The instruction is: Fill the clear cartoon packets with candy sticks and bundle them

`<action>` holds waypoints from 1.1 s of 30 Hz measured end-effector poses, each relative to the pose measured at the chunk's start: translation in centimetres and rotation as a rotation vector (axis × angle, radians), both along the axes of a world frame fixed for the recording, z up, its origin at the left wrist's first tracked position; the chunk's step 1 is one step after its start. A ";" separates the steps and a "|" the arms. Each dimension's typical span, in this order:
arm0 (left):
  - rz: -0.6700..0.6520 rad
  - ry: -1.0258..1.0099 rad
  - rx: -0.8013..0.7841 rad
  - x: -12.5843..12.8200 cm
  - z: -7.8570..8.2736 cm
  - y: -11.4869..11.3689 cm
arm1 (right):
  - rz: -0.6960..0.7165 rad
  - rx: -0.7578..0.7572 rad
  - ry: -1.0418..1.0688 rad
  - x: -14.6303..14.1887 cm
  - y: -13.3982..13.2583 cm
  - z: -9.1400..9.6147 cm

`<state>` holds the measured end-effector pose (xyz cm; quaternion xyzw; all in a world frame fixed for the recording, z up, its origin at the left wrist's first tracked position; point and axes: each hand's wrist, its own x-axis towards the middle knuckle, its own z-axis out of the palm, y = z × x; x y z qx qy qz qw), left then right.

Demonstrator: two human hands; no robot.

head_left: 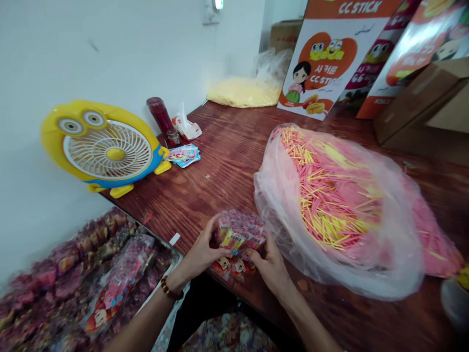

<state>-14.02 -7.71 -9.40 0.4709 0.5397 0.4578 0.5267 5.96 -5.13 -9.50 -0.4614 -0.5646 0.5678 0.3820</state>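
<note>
Near the front edge of the table, my left hand (202,252) and my right hand (271,266) grip a clear plastic packet (240,231) from its two sides. Small pink and yellow printed boxes or packs show through its film, one with a barcode. Cartoon faces are printed at the end of the packet nearest me. My fingers curl around the packet, with both thumbs toward its near side. The far fingertips are partly hidden. A large clear bag (278,215) of pink and yellow sticks (322,210) lies just right of my right hand.
A yellow cartoon fan (115,155) stands at the left, beside picture cards (185,155), a dark red bottle (160,115) and a tissue pack (186,128). Printed cartons (315,63) stand at the back right. Many filled packets (69,288) are heaped below the table's left edge.
</note>
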 end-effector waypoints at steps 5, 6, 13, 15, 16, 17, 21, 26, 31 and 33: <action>0.113 -0.145 -0.020 0.4 -0.6 -0.8 | 0.073 0.032 0.125 -0.4 0.9 0.1; 0.138 -0.176 -0.016 0.5 -0.6 -1.0 | 0.085 0.035 0.154 -0.5 1.1 0.2; 0.239 -0.276 -0.045 0.5 0.6 -1.2 | 0.007 -0.003 0.246 -1.2 1.6 -0.5; 0.252 -0.285 -0.054 0.4 0.7 -1.2 | -0.019 -0.016 0.266 -1.4 1.8 -0.7; 0.253 -0.292 -0.059 0.3 0.8 -1.2 | -0.024 -0.026 0.272 -1.5 1.8 -0.7; 0.242 -0.299 -0.069 0.2 0.8 -1.2 | -0.020 -0.039 0.277 -1.6 1.9 -0.7; 0.191 -0.313 -0.098 0.0 0.5 -1.3 | 0.044 -0.096 0.309 -2.0 2.2 -0.5; 0.334 -0.355 -0.054 -0.2 -0.6 -1.3 | -0.108 -0.097 0.342 -1.8 2.7 -1.2; 0.306 -0.384 -0.046 -0.3 -0.1 -1.4 | -0.248 0.021 0.330 -1.6 4.4 -1.3; 0.222 -0.359 -0.046 0.0 0.5 -1.2 | -0.273 0.084 0.313 -2.1 5.2 -0.7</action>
